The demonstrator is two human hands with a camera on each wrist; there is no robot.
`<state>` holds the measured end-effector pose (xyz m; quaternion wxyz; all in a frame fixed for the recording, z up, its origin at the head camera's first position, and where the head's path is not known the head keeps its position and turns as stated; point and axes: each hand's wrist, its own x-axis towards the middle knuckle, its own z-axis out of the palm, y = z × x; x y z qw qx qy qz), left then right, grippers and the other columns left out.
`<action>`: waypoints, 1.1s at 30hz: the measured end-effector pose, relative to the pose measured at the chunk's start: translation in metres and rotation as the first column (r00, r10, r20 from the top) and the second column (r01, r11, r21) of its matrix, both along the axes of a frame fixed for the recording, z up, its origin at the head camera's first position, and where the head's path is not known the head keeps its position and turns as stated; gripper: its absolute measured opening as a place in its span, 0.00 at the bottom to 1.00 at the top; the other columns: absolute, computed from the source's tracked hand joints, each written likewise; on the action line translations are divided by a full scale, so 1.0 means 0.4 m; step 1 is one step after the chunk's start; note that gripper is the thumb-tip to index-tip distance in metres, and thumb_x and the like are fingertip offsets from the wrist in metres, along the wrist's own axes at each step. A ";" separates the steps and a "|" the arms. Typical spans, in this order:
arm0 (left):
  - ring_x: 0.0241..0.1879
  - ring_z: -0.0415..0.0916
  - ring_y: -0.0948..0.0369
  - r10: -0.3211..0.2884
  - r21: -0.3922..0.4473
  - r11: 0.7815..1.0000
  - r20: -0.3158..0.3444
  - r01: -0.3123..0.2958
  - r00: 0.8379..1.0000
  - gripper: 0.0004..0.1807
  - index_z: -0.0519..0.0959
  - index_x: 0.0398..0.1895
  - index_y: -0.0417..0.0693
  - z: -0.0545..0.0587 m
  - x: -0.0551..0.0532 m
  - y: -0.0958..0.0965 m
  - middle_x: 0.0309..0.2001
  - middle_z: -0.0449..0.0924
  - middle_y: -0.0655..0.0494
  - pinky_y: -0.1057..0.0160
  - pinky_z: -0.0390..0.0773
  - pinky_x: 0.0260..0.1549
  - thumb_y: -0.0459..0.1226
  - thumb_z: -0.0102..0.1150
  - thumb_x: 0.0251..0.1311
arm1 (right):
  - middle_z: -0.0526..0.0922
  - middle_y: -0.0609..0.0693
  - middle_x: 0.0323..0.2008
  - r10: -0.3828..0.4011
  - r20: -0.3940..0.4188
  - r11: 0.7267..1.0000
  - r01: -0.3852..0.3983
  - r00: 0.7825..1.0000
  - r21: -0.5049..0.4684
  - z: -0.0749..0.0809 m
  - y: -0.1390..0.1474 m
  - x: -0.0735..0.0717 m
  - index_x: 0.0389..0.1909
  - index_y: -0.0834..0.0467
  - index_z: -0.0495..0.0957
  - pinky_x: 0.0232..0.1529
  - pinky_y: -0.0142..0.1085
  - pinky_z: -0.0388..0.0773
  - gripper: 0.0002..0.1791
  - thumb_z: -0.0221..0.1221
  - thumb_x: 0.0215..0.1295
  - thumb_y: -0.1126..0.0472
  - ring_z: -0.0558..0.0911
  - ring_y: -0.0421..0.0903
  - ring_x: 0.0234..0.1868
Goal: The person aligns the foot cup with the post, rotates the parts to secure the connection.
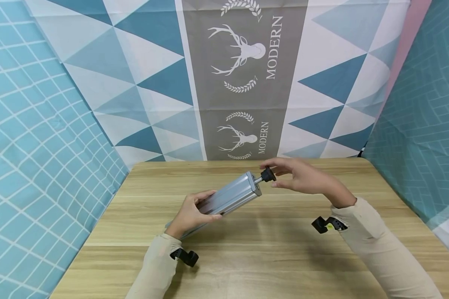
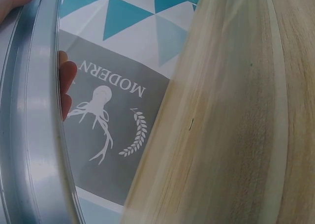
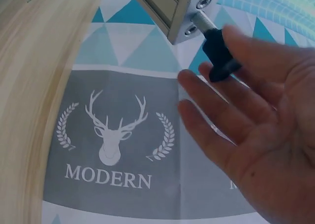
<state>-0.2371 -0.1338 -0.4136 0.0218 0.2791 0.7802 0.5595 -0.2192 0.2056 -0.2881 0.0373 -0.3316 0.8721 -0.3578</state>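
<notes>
A silver, square-bodied metal pneumatic cylinder (image 1: 230, 193) is held tilted above the table, its rod end up and to the right. My left hand (image 1: 194, 209) grips its lower part, thumb on the near side and fingers round the far side. In the left wrist view the ribbed metal body (image 2: 37, 120) hides most of that hand. A short rod carries a black knob (image 1: 268, 174) at the upper end. Around this knob my right hand (image 1: 303, 176) is spread, fingers loosely extended and thumb apart below. The right wrist view shows the thumb (image 3: 251, 49) overlapping the knob; contact is unclear.
The wooden table (image 1: 269, 257) lies beneath both hands. A patterned cloth (image 1: 243, 95) with deer prints hangs behind it, with blue cloths (image 1: 33, 137) at the sides. A black wrist mount (image 1: 187, 256) sits on the left sleeve and another mount (image 1: 327, 224) on the right.
</notes>
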 end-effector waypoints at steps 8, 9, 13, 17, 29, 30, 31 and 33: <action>0.52 0.77 0.54 -0.009 -0.003 1.000 -0.008 0.009 1.000 0.35 0.76 0.60 0.48 -0.002 -0.002 0.000 0.57 0.77 0.48 0.63 0.74 0.48 0.38 0.76 0.44 | 0.84 0.45 0.28 -0.217 -0.030 0.974 0.219 0.976 0.065 -0.013 -0.024 0.000 0.34 0.54 0.82 0.33 0.39 0.77 0.20 0.52 0.70 0.43 0.81 0.40 0.30; 0.52 0.77 0.54 -0.010 -0.003 1.000 -0.009 0.010 1.000 0.35 0.76 0.60 0.48 -0.002 -0.002 0.000 0.57 0.77 0.48 0.63 0.74 0.48 0.38 0.76 0.44 | 0.84 0.45 0.27 -0.229 -0.033 0.970 0.231 0.973 0.072 -0.014 -0.024 0.000 0.34 0.54 0.82 0.32 0.38 0.76 0.21 0.51 0.71 0.43 0.81 0.40 0.29; 0.53 0.77 0.55 0.001 -0.007 1.000 -0.019 -0.002 1.000 0.35 0.76 0.60 0.48 -0.002 -0.003 0.002 0.58 0.77 0.48 0.63 0.74 0.48 0.37 0.76 0.43 | 0.85 0.51 0.36 -0.182 -0.024 0.981 0.183 0.983 0.057 -0.012 -0.016 0.003 0.46 0.60 0.81 0.39 0.43 0.78 0.20 0.51 0.72 0.48 0.83 0.45 0.37; 0.53 0.76 0.54 0.012 -0.004 1.000 -0.029 -0.012 1.000 0.35 0.77 0.59 0.47 -0.004 -0.003 0.002 0.58 0.77 0.48 0.63 0.74 0.48 0.37 0.76 0.43 | 0.77 0.56 0.58 -0.077 0.012 0.996 0.076 0.997 0.036 -0.003 0.002 0.005 0.66 0.57 0.68 0.52 0.51 0.75 0.29 0.60 0.66 0.55 0.78 0.55 0.55; 0.53 0.77 0.55 0.020 -0.012 1.000 -0.008 -0.021 1.000 0.35 0.77 0.60 0.49 -0.002 -0.001 0.003 0.58 0.77 0.48 0.61 0.74 0.48 0.38 0.77 0.43 | 0.86 0.49 0.37 -0.148 -0.032 0.989 0.149 0.988 0.008 -0.012 0.002 0.001 0.50 0.60 0.81 0.43 0.47 0.79 0.18 0.61 0.65 0.52 0.84 0.45 0.39; 0.53 0.77 0.55 0.022 -0.009 1.000 -0.007 -0.022 1.000 0.35 0.77 0.60 0.49 -0.002 -0.002 0.003 0.58 0.77 0.48 0.60 0.75 0.48 0.38 0.77 0.43 | 0.86 0.47 0.33 -0.180 -0.028 0.984 0.180 0.983 0.005 -0.015 -0.003 0.001 0.45 0.58 0.82 0.40 0.45 0.79 0.17 0.60 0.66 0.49 0.84 0.44 0.36; 0.52 0.77 0.55 0.023 -0.008 1.000 -0.008 -0.023 1.000 0.35 0.77 0.59 0.49 -0.003 -0.002 0.003 0.58 0.77 0.48 0.60 0.75 0.48 0.38 0.77 0.43 | 0.85 0.46 0.29 -0.216 -0.028 0.976 0.216 0.976 0.004 -0.017 -0.008 0.001 0.40 0.56 0.84 0.36 0.43 0.78 0.16 0.59 0.66 0.47 0.82 0.43 0.32; 0.52 0.77 0.55 0.024 -0.011 1.000 -0.009 -0.024 1.000 0.35 0.77 0.59 0.49 -0.004 -0.001 0.004 0.57 0.77 0.49 0.60 0.75 0.47 0.38 0.77 0.43 | 0.83 0.43 0.22 -0.277 -0.033 0.960 0.278 0.960 0.017 -0.019 -0.015 0.003 0.31 0.53 0.84 0.28 0.39 0.74 0.18 0.57 0.66 0.43 0.78 0.42 0.25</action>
